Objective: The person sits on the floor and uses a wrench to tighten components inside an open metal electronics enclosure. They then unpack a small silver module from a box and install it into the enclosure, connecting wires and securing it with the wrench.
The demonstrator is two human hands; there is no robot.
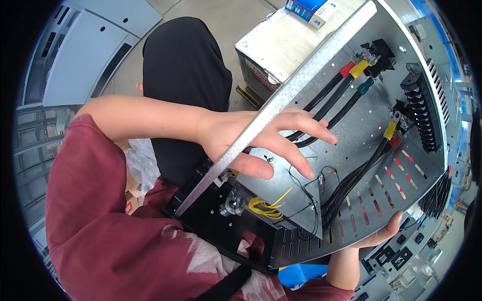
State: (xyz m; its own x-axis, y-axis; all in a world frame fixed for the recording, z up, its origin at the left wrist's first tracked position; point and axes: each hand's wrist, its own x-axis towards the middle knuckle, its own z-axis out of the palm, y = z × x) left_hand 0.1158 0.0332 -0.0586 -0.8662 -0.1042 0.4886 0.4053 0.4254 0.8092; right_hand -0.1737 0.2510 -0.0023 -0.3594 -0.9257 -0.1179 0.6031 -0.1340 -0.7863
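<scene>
A sheet-metal electrical enclosure lies tilted across my lap, its inside facing me. My left hand passes beneath the galvanised edge bar, fingers spread over the interior. Its far fingers are close to black cables with red, yellow and green sleeved lugs; whether they touch is unclear. At the lower right, my right hand grips the slotted side wall, with part of the hand hidden behind it. A second black cable bundle runs to bolted terminals. Coiled yellow wires sit near the black end panel.
A black terminal block is mounted on the far wall. Beyond the bar stands a white-topped box bearing a blue carton. Grey cabinets are at upper left, with plastic wrap on the floor near my leg.
</scene>
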